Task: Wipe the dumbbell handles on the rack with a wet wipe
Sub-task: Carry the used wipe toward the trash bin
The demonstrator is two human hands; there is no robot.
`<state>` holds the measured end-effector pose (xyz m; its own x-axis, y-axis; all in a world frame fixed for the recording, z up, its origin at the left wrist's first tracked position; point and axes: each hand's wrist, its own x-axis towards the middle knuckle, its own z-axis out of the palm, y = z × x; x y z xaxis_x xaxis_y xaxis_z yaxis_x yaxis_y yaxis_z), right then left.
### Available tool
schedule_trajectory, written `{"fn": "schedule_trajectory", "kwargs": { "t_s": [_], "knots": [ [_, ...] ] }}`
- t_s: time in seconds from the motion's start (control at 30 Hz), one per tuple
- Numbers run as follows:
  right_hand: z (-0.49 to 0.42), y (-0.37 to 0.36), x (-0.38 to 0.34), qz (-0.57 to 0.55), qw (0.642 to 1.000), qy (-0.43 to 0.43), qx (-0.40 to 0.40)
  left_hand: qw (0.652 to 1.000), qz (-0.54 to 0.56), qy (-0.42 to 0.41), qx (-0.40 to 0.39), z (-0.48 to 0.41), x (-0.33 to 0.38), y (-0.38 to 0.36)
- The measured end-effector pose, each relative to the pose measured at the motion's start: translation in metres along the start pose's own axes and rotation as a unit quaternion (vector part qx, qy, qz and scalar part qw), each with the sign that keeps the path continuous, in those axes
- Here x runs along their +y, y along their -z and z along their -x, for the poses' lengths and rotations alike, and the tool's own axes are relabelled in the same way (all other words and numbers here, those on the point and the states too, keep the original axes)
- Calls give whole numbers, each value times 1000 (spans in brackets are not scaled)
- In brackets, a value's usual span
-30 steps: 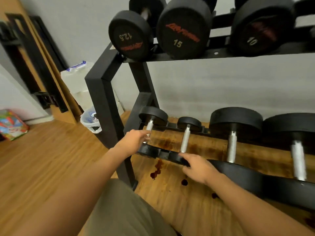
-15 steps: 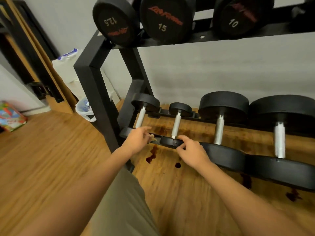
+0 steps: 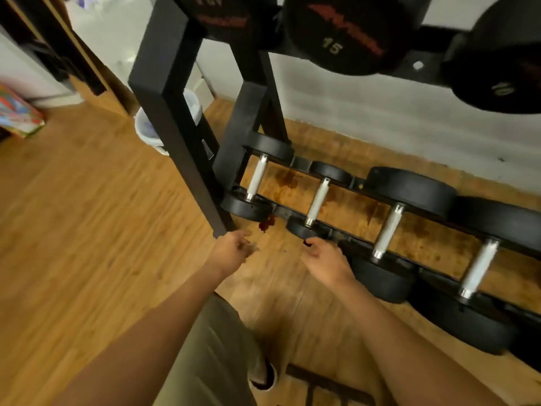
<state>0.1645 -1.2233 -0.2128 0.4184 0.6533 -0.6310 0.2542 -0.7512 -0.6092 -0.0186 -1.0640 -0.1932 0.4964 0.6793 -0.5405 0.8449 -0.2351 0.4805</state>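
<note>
The black rack (image 3: pixel 172 112) carries several dumbbells on its low tier, their steel handles bare: the leftmost handle (image 3: pixel 257 178), a second handle (image 3: pixel 317 200), a third handle (image 3: pixel 388 230) and a fourth handle (image 3: pixel 478 266). My left hand (image 3: pixel 234 250) hovers over the floor just in front of the rack's front post, fingers pinched on a small pale scrap, the wet wipe (image 3: pixel 254 247), blurred. My right hand (image 3: pixel 325 262) hangs beside the second dumbbell's near head, fingers loosely curled, holding nothing. Neither hand touches a handle.
Heavier dumbbells marked 15 (image 3: pixel 345 30) and 10 (image 3: pixel 497 77) overhang on the top tier. A white bin (image 3: pixel 164 124) stands behind the post, a colourful box (image 3: pixel 17 112) lies far left. Dark stains (image 3: pixel 266 225) mark the wooden floor. My knee (image 3: pixel 210 361) is below.
Both hands have drawn back from the low tier toward me: the left left the first handle, the right came off the front dumbbell head. The view tilted down and closer.
</note>
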Motion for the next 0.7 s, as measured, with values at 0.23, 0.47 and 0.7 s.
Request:
{"fn": "schedule_trajectory", "kwargs": {
  "t_s": [0.23, 0.47, 0.7],
  "knots": [
    [105, 65, -90, 61, 995, -64, -54, 979, 160, 123, 26, 113, -4, 96],
    [189, 113, -163, 43, 993, -29, -105, 913, 329, 177, 162, 257, 0, 169],
    [243, 117, -218, 69, 992, -34, -98, 843, 426, 206, 258, 359, -52, 198]
  ]
}}
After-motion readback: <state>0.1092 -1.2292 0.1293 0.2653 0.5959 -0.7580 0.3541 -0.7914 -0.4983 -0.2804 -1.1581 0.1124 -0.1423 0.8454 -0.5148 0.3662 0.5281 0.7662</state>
